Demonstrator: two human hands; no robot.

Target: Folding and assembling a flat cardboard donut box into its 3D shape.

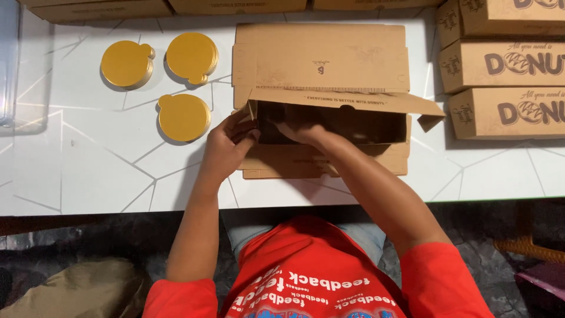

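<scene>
Fingers (246, 131) of our left hand (226, 147) clamp the kraft donut box (321, 65) corner steady while our right hand (303, 134) reaches inside, its fingers hidden, grip unclear.

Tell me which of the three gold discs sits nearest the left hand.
The lowest gold disc, lying alone below the other two and just beside the left hand at the open box.

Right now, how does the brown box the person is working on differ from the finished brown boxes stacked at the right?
The open box lies unfolded with its lid flap up and dark inside showing; the stacked boxes are closed. The open box has the left hand at its corner and the right hand reaching inside; no hand touches the stacked boxes. The open box sits alone mid-table; the stacked boxes are piled together. Both are brown printed cardboard on the white table.
</scene>
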